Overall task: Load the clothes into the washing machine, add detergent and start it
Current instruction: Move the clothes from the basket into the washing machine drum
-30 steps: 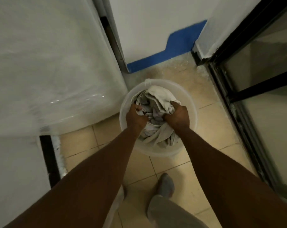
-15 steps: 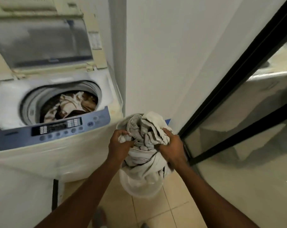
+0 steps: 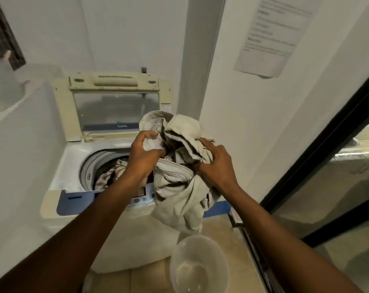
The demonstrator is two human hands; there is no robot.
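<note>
A bundle of beige clothes [image 3: 179,176] hangs in the air just right of the washing machine's drum opening. My left hand [image 3: 144,154] grips its left side and my right hand [image 3: 216,166] grips its right side. The top-loading washing machine [image 3: 73,157] stands at the left with its lid [image 3: 116,108] raised. Brown and cream clothes [image 3: 114,173] lie inside the drum. A blue control panel [image 3: 78,200] runs along the machine's front edge, partly hidden by my left arm and the bundle.
A white plastic bucket [image 3: 199,265] stands empty on the tiled floor below the bundle. A black-framed glass door [image 3: 327,166] runs along the right. A paper notice [image 3: 274,34] hangs on the wall. A white ledge [image 3: 14,127] rises left of the machine.
Both hands have lifted the beige clothes out of the bucket and carried them up and left to the machine's top. The bucket is left empty on the floor.
</note>
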